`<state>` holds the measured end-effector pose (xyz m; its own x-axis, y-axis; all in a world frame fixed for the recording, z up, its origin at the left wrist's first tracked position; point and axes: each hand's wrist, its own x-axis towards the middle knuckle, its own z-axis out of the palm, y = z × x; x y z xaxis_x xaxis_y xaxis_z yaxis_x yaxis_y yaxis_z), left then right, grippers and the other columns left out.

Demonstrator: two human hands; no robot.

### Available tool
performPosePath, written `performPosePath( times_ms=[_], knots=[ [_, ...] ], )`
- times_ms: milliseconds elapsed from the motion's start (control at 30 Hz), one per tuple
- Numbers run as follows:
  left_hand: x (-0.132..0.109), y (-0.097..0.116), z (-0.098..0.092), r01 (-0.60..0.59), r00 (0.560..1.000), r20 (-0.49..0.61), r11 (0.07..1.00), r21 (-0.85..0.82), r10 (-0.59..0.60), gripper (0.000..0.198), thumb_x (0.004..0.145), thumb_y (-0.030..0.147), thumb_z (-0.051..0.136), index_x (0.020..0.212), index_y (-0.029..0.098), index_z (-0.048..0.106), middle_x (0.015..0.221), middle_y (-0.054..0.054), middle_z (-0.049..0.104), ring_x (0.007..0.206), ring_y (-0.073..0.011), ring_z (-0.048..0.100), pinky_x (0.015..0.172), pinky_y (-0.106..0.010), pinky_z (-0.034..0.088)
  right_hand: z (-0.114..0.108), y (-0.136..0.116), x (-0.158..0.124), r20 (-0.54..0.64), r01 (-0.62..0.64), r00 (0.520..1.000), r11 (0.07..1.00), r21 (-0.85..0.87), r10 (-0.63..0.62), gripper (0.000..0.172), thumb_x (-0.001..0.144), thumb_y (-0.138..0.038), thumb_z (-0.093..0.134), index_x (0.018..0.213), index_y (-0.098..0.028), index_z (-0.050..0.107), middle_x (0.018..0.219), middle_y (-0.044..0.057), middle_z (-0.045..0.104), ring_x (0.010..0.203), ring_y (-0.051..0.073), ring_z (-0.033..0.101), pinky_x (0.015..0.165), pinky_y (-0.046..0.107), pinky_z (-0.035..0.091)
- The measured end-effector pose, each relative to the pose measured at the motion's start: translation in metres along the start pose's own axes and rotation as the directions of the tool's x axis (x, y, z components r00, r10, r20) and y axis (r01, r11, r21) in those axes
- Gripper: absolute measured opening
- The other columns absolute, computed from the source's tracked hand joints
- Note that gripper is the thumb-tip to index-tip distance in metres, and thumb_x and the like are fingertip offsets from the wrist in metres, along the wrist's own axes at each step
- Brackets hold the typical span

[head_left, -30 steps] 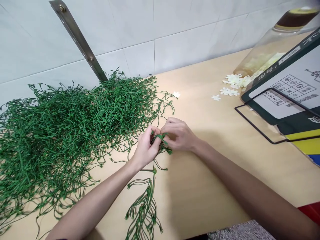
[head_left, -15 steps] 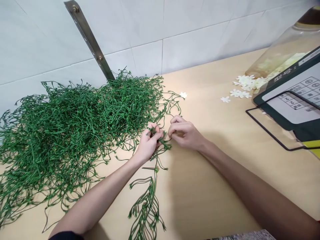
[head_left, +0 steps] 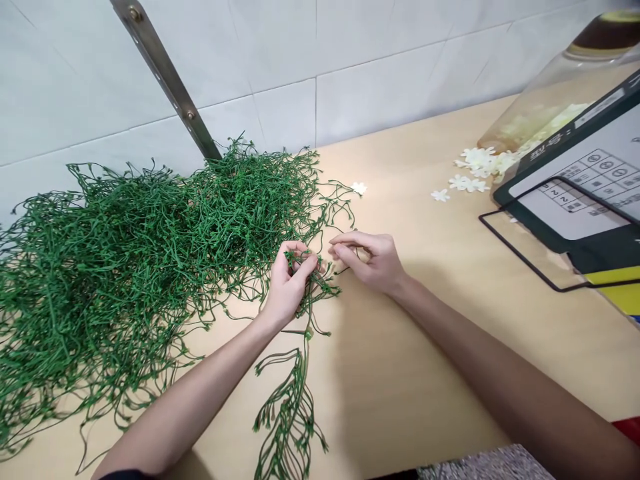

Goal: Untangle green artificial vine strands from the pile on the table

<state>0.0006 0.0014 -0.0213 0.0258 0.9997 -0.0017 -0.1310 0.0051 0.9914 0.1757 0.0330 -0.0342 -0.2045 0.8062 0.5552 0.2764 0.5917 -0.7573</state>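
Note:
Near the middle of the table, my left hand [head_left: 286, 285] is closed around a sprig of green artificial stems [head_left: 324, 287], which poke out past the thumb and fingers. From that hand a branched green strand [head_left: 286, 417] trails down over the table toward me. My right hand [head_left: 377, 263] is just to the right, its thumb and fingertips brought together in a pinch beside the sprig. Whatever lies between those fingertips is too small to make out. To the left, a large tangled heap of green artificial stems [head_left: 150, 253] spreads close to my left hand and forearm.
White flower pieces [head_left: 473, 162] spill from a clear plastic jar [head_left: 543, 100] lying at the right. One white flower [head_left: 359, 188] sits near the heap. A dark printed box [head_left: 575, 173] with a black wire frame [head_left: 530, 261] stands right. A metal bracket [head_left: 170, 80] meets the tiled wall.
The fingers of my right hand have straightened somewhat and shifted slightly left. My left hand has turned a little and still holds the sprig. The whole view has shifted slightly.

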Motion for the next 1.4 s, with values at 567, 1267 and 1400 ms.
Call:
performPosePath(
  times_ms=[567, 1267, 1400],
  knots=[
    [-0.0008, 0.0063, 0.0037, 0.031, 0.998, -0.048, 0.999, 0.022, -0.030, 0.038, 0.064, 0.038, 0.084, 0.078, 0.017, 0.055, 0.059, 0.008, 0.049, 0.048, -0.0057, 0.050, 0.045, -0.017, 0.047, -0.0007, -0.0051, -0.0012, 0.121, 0.207, 0.976, 0.941, -0.267, -0.181, 0.046, 0.091, -0.022, 0.051, 0.046, -0.018, 0.044, 0.039, -0.005, 0.036, 0.037, 0.006, 0.030, 0.041, 0.023, 0.027],
    [0.0004, -0.0007, 0.0035, 0.013, 1.000, -0.025, 0.998, 0.063, -0.012, 0.018, 0.072, 0.023, 0.071, 0.083, 0.018, 0.057, 0.066, 0.004, 0.058, 0.048, -0.0061, 0.052, 0.046, -0.017, 0.045, -0.0014, -0.0071, 0.0032, 0.009, 0.036, 0.999, 0.999, 0.031, -0.037, 0.015, 0.080, -0.028, 0.069, 0.072, -0.016, 0.068, 0.060, 0.003, 0.065, 0.049, 0.011, 0.054, 0.049, 0.025, 0.048],
    [0.0004, 0.0030, 0.0045, -0.014, 0.999, -0.043, 0.994, 0.111, 0.019, 0.016, 0.073, 0.023, 0.071, 0.080, 0.018, 0.057, 0.064, 0.005, 0.058, 0.050, -0.0066, 0.053, 0.048, -0.017, 0.046, -0.0015, -0.0035, 0.0013, 0.094, 0.142, 0.985, 0.990, 0.011, -0.142, 0.021, 0.073, -0.036, 0.077, 0.076, -0.018, 0.066, 0.063, 0.002, 0.066, 0.051, 0.011, 0.054, 0.050, 0.025, 0.049]
  ],
)
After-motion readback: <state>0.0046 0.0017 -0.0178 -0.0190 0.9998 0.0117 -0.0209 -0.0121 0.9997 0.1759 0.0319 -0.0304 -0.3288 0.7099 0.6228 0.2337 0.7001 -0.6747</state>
